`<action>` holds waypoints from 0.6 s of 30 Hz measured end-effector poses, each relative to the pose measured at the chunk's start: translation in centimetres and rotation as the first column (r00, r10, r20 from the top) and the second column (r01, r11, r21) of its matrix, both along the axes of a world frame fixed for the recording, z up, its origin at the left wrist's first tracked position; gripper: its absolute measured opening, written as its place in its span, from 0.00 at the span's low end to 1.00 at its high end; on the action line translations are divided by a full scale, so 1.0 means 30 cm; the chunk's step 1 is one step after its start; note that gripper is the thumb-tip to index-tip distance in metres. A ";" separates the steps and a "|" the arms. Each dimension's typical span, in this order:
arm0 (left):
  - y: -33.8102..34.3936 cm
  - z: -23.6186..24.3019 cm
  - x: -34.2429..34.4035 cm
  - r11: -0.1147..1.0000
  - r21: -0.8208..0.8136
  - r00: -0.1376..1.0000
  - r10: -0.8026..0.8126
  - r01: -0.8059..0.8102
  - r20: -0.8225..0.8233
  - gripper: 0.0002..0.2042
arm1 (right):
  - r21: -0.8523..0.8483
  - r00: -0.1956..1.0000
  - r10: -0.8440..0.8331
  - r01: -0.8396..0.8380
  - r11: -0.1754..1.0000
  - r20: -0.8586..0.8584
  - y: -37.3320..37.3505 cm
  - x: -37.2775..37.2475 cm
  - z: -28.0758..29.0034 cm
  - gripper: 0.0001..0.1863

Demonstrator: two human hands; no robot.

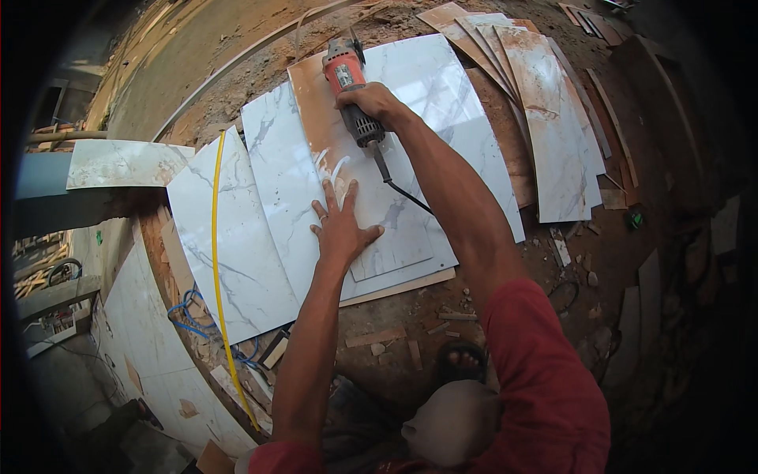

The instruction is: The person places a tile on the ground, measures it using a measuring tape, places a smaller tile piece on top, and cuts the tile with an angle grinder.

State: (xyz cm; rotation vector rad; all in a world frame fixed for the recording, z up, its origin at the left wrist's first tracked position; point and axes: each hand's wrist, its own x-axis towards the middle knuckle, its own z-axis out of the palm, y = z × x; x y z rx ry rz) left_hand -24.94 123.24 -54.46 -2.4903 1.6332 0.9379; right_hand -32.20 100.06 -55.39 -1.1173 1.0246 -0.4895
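Observation:
My right hand (369,104) is wrapped round the body of a red and black angle grinder (345,73), whose head points away from me near the far edge of the tiles. A black cord runs from its rear end under my right forearm. Fingers spread, my left hand (341,223) presses flat on a white marble-patterned tile (395,251), nearer to me than the tool. Brown dust (309,110) coats a strip of tile beside the grinder. The grinder's disc is mostly hidden, so I cannot tell whether it touches the tile.
A yellow tape measure (217,229) stretches across the left tile. More marble-patterned tiles (545,126) lean in a fanned stack at the right. Blue cord (189,312) lies tangled at the lower left. Tile offcuts (375,337) and rubble litter the dirt near my sandalled foot (462,363).

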 end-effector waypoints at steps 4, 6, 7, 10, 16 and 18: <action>0.002 -0.001 0.001 1.000 -0.002 1.000 0.003 -0.003 0.002 0.51 | 0.007 1.000 0.006 -0.006 1.000 0.012 0.015 -0.008 0.004 0.22; 0.004 0.000 0.003 1.000 -0.003 1.000 0.007 -0.007 0.002 0.51 | -0.007 1.000 0.015 -0.015 1.000 0.011 0.023 -0.004 0.010 0.22; 0.003 0.001 0.001 1.000 -0.006 1.000 0.006 -0.006 -0.002 0.51 | -0.010 1.000 0.009 -0.009 1.000 0.007 0.024 -0.006 0.007 0.22; 0.002 0.002 -0.002 1.000 -0.006 1.000 0.005 -0.005 -0.008 0.51 | -0.010 1.000 0.003 -0.003 1.000 0.010 0.029 -0.013 0.002 0.22; 0.003 0.001 0.000 1.000 -0.004 1.000 0.008 -0.008 -0.005 0.52 | 0.010 1.000 -0.019 0.019 1.000 0.014 0.046 -0.013 -0.003 0.20; 0.000 0.003 0.002 1.000 0.011 1.000 -0.004 0.004 -0.001 0.52 | 0.011 1.000 -0.018 0.018 1.000 0.009 0.048 -0.013 -0.009 0.20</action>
